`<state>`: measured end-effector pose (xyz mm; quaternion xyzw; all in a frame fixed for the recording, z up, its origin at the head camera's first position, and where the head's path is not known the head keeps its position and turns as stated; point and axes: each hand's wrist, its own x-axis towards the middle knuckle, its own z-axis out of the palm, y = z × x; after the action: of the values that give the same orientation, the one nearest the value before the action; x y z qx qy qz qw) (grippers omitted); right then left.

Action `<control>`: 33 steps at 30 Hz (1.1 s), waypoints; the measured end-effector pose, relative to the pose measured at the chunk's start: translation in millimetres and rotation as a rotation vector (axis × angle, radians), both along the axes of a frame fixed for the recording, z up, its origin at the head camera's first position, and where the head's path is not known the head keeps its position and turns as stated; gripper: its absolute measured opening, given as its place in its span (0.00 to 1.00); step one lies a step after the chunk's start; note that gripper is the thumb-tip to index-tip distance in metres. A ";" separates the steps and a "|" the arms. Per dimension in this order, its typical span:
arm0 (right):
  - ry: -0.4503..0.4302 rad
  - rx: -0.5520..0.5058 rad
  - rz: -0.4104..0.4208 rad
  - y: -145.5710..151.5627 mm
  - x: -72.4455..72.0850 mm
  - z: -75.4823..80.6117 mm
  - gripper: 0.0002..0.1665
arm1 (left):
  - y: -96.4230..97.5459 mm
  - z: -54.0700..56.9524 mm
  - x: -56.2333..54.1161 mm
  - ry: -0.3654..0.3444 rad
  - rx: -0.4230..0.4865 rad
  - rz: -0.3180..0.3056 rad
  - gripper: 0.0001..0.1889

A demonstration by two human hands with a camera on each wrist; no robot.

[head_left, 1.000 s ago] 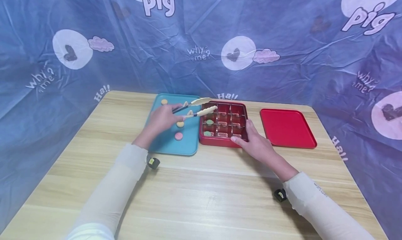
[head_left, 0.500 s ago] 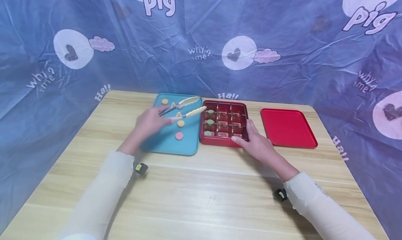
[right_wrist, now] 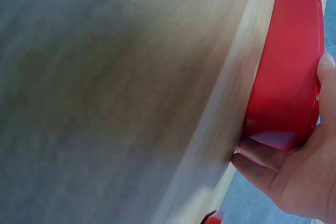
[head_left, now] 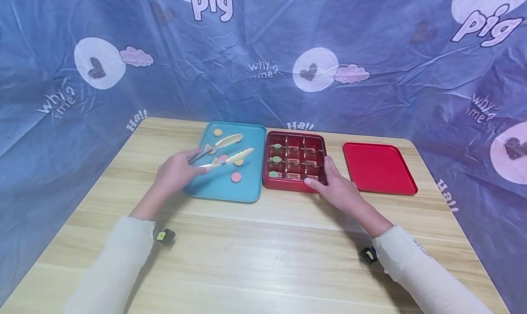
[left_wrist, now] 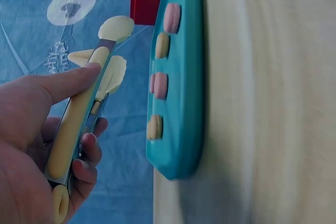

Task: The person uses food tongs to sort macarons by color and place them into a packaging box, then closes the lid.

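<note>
The table [head_left: 247, 250] fills the lower frame. At upper centre-left lies the blue tray [head_left: 218, 190]; the lid [head_left: 380, 168] lies at centre-right, apart from the box [head_left: 288, 184] between them, presumably to leave its compartments accessible. The right hand [head_left: 339, 188] grips the box's near right corner, probably to steady it. The left hand [head_left: 176, 171] holds the tongs [left_wrist: 79, 111], tips spread above the tray with nothing between them. Pink macarons [head_left: 236, 177] and yellow macarons [head_left: 217, 132] sit spaced out on the tray, perhaps for easier pinching; three green macarons [head_left: 276, 159] fill the box's left column.
</note>
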<state>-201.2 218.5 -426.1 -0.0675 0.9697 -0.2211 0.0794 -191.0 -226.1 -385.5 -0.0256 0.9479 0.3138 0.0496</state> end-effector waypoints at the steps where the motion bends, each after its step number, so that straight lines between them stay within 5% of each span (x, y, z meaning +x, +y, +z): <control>1: -0.002 0.000 0.001 -0.1 0.0 0.2 0.66 | -2.1 -0.9 2.1 -0.004 -0.001 0.004 0.43; 13: -0.006 0.002 0.004 2.5 -0.4 0.6 0.67 | -22.0 -7.0 23.3 -0.018 -0.006 0.032 0.43; 33: 0.005 -0.012 0.008 1.4 -0.7 -1.5 0.67 | -43.8 -23.0 33.5 -0.022 -0.069 0.036 0.42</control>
<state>-201.9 220.0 -427.7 -0.0722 0.9682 -0.2266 0.0775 -157.6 -270.0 -408.6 -0.0478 0.9568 0.2816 0.0535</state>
